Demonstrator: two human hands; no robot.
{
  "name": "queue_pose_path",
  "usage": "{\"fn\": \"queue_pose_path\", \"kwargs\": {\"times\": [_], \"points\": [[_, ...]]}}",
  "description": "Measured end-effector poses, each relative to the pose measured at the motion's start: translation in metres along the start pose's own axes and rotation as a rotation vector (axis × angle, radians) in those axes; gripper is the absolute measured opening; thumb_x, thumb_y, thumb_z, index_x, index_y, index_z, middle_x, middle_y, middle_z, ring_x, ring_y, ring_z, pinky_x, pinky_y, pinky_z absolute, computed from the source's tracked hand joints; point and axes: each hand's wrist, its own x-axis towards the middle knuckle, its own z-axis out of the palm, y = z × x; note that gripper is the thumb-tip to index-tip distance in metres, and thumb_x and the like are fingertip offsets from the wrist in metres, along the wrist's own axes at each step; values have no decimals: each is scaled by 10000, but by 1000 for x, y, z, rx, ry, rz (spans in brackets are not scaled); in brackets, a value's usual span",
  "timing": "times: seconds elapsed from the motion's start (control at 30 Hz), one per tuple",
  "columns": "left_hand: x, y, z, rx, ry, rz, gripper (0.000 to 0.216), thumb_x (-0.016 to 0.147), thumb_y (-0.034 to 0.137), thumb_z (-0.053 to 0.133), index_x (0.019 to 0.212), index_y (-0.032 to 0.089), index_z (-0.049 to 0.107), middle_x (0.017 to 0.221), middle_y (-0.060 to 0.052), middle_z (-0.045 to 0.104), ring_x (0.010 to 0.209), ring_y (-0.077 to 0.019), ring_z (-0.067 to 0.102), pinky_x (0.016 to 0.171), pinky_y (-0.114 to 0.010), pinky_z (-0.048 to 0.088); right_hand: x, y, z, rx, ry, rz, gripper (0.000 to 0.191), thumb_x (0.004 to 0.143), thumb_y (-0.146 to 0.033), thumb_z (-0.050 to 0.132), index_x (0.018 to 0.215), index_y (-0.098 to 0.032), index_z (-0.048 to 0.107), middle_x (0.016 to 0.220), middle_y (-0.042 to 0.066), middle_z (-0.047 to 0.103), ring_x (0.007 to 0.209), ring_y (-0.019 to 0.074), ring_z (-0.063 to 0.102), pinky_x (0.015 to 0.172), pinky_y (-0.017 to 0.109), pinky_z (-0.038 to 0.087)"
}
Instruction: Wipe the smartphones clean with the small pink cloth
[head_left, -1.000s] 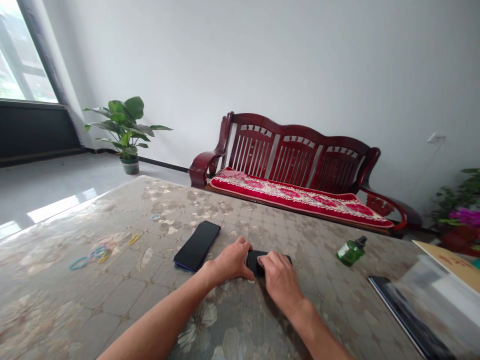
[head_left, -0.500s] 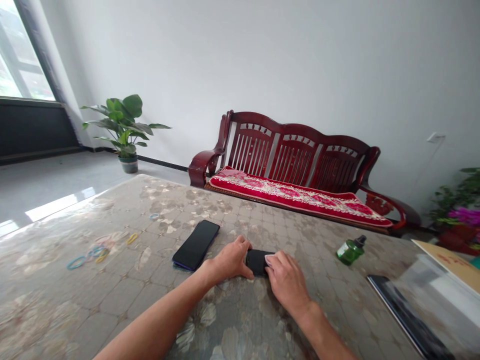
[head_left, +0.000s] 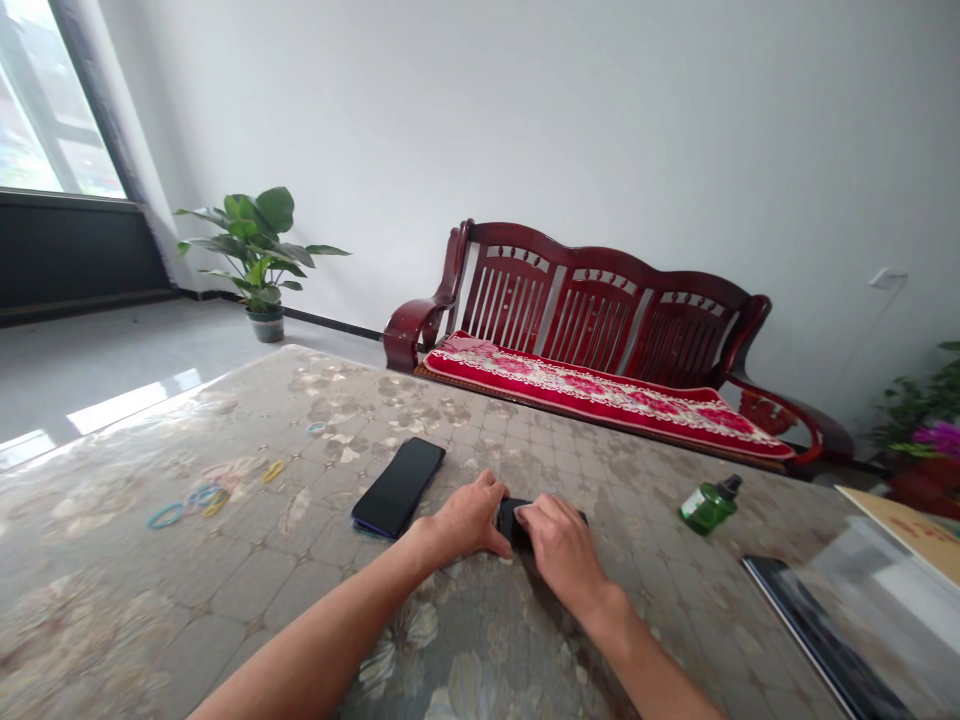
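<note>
Between my hands a small flat black object (head_left: 514,523), phone-like in shape, lies on the table; my hands hide much of it, and I cannot make out its kind. My left hand (head_left: 474,515) grips its left end, with thumb and fingers on opposite edges. My right hand (head_left: 561,540) is closed over its middle, fingers bunched against the top. Something pale shows at the right fingertips, too small to name. To the left of my left hand lies a black smartphone (head_left: 401,487), screen up, with a bluish layer beneath it.
Several coloured loops (head_left: 206,497) lie on the patterned tablecloth (head_left: 300,620) at left. To the right stand a green spray bottle (head_left: 709,505), a dark flat device (head_left: 814,630) and a clear-and-tan package (head_left: 900,570). Beyond the table are a wooden bench (head_left: 600,310) and a potted plant (head_left: 262,260).
My right hand has slid left along the black object, so its right end now shows beyond my knuckles. My left hand keeps its grip. The view has shifted slightly.
</note>
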Motion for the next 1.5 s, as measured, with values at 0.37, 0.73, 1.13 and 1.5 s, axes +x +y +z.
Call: {"fn": "queue_pose_path", "kwargs": {"times": [0.37, 0.73, 1.13, 1.5], "points": [[0, 2, 0, 17, 11, -14, 624, 529, 434, 895, 1023, 159, 629, 1081, -97, 595, 903, -283, 666, 774, -319, 537, 3, -14, -5, 99, -52, -56, 229, 938, -126, 499, 875, -231, 693, 848, 18, 609, 845, 157, 560, 774, 258, 364], [-1, 1, -2, -23, -3, 7, 557, 578, 414, 889, 1016, 177, 639, 1080, -78, 598, 945, -271, 659, 832, -310, 517, 25, -12, -2, 33, -62, 24, 259, 967, -150, 480, 862, -222, 706, 835, 20, 622, 839, 160, 572, 767, 253, 370], [-2, 7, -8, 15, -49, -36, 566, 587, 383, 889, 1052, 186, 634, 1114, -90, 596, 957, -284, 664, 815, -314, 525, -3, -14, -15, 177, -105, 10, 271, 930, -135, 484, 909, -251, 727, 882, 31, 640, 879, 168, 589, 792, 260, 401], [-2, 7, -7, 14, -33, -22, 638, 577, 440, 896, 1095, 164, 643, 1117, -105, 593, 937, -291, 667, 825, -329, 524, -27, 32, -8, -26, 42, 169, 241, 948, -127, 484, 868, -217, 692, 822, 29, 619, 821, 175, 578, 753, 269, 358]]}}
